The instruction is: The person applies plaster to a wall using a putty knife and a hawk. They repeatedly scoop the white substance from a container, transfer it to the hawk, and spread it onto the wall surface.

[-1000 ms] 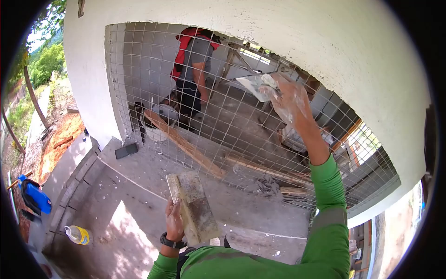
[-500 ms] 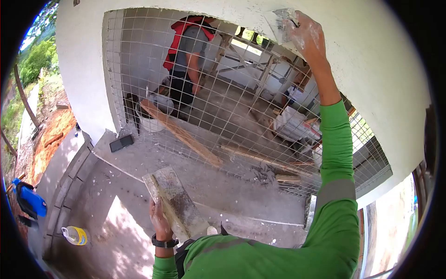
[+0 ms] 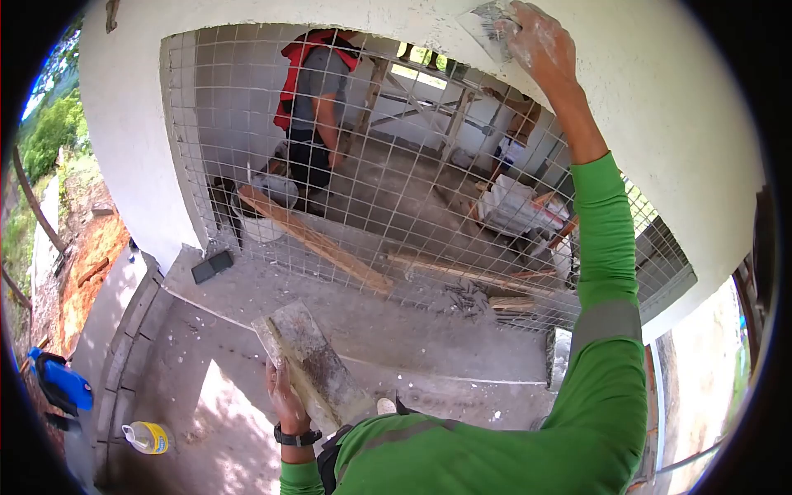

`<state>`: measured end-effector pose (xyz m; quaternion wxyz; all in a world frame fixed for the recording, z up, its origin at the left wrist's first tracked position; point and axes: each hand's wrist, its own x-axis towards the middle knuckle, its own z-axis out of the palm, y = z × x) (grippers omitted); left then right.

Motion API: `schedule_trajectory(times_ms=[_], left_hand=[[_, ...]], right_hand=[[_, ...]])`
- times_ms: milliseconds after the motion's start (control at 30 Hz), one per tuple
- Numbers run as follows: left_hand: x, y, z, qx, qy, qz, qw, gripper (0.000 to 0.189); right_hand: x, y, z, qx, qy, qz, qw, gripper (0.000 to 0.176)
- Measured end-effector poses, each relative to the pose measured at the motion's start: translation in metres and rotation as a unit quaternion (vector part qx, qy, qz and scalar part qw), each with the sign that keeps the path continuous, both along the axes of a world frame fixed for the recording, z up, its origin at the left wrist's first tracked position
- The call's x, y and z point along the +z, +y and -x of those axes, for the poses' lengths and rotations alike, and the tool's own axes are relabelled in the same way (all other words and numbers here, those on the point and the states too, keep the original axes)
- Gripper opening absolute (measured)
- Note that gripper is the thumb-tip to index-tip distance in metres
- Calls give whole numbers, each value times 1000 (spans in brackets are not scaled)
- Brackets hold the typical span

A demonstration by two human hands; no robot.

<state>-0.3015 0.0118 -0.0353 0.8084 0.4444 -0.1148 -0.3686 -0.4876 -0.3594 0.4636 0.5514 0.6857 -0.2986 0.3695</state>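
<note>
At the top right, my right hand (image 3: 540, 48) is closed on a putty knife (image 3: 487, 26), its handle mostly hidden by my fingers. Its wide blade lies against the white wall (image 3: 396, 13) just above the opening's upper edge. Pale plaster smears cover that hand. Low in the view, my left hand (image 3: 286, 398) grips the long side of a rectangular, plaster-stained board (image 3: 309, 355), tilted in front of my body. The fingers behind the board are partly hidden.
Wire mesh (image 3: 396, 165) spans the wall opening. Behind it are a person in a red vest (image 3: 318, 91), another person (image 3: 516, 136), a wooden plank (image 3: 318, 243) and a bucket (image 3: 262, 227). A phone (image 3: 212, 267) lies on the ledge; a yellow-labelled bottle (image 3: 146, 438) stands below.
My right hand and the putty knife have moved slightly up and left, away from the opening's edge. The view has shifted a little. My left hand still grips the board.
</note>
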Motion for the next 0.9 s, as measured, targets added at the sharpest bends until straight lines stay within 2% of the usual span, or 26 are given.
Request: schedule_trajectory(times_ms=[33,100,133,167,200,233,333,433,500,533,600,633,700,733,800,833,900], left_hand=[[-2,2,2,-5,3,2,1000,38],[-8,7,3,-2,-3,-1,1000,39],[-9,8,3,5,-10,-1,1000,39],[-6,7,4,4,-11,-2,1000,39],[-2,9,4,-8,1,-4,1000,39],[2,10,3,-21,12,-7,1000,40],[-7,2,-1,-37,-10,6,999,40],[5,5,2,-10,-17,-22,1000,41],[-4,6,0,-17,-3,-19,1000,42],[-6,7,-1,-18,12,-16,1000,44],[-1,6,-1,-42,7,-23,999,45],[2,3,-2,-60,2,-28,998,45],[8,-6,0,-71,-27,-39,996,43],[12,-12,3,-68,-46,-49,995,41],[28,-14,11,-80,-41,-37,995,41],[33,-15,12,-86,-30,-31,995,41],[26,-16,11,-91,-24,-29,995,41]], right_hand=[[5,19,7,41,-17,6,999,35],[4,52,10,38,-38,-9,999,35],[0,75,3,99,-43,-146,983,35],[-2,86,1,157,-48,-280,946,36],[-12,37,13,210,78,-74,972,37],[-30,29,11,178,103,-14,979,40],[-29,9,23,176,108,-50,977,39],[0,36,65,-2,-71,-38,997,35],[17,46,100,49,-14,-33,998,34],[13,56,104,42,-16,-34,998,34],[-9,113,77,209,-39,-226,951,33],[-14,89,86,147,2,-238,960,30],[-55,42,103,111,115,-9,987,31],[-53,18,125,101,108,-7,989,31],[-37,-15,180,223,-35,-174,959,37],[-25,5,198,-28,13,59,998,35],[-11,40,238,25,10,68,997,29]])
